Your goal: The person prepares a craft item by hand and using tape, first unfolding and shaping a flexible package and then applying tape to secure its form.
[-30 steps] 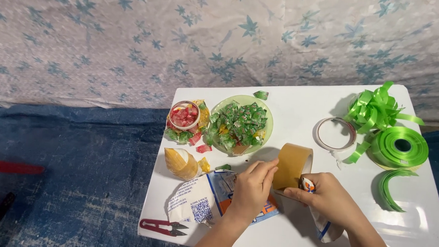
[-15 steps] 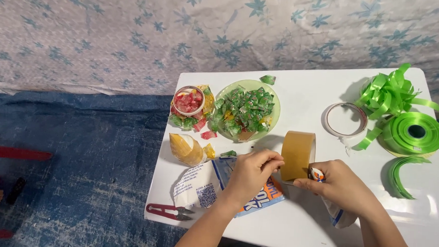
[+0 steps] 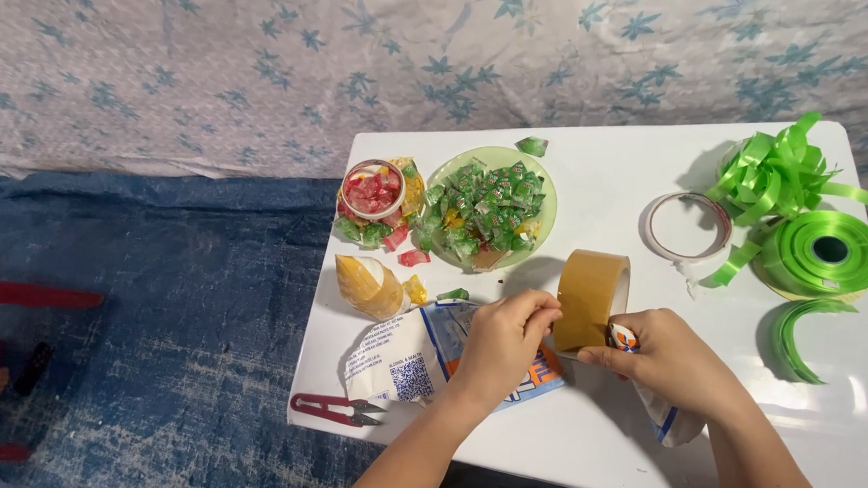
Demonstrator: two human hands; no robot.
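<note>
**Tape roll held upright near the front edge of the white table**

A roll of brown packing tape [image 3: 591,300] is held on edge above the white table [image 3: 606,179], slightly toward the front edge and near the middle of its width. The left hand [image 3: 501,345] is placed against the left side of the roll, with the fingers curled and the thumb and forefinger pinched narrowly at the roll's lower rim. The right hand [image 3: 673,364] is closed around a small printed packet [image 3: 663,416], whose white and blue end protrudes below the palm toward the front edge; its fingertips are set against the underside of the roll.

A flat printed wrapper [image 3: 418,357] in white, blue and orange is laid beneath the left hand. Red-handled snips [image 3: 334,410] are positioned at the front left corner. A yellow wrapped bundle [image 3: 369,286] is located near the left edge.

A pale green plate [image 3: 547,212] loaded with green-wrapped candies is situated toward the back left, and a small round tub [image 3: 373,188] of red candies is placed just beside it on its left. Loose wrappers are scattered around both.

A thin ring of clear tape [image 3: 689,228] is placed right of centre. A green ribbon bow [image 3: 774,171] occupies the back right corner, a green ribbon spool [image 3: 822,254] lies just in front of it, and a curled ribbon offcut [image 3: 795,337] lies near the right edge.
</note>
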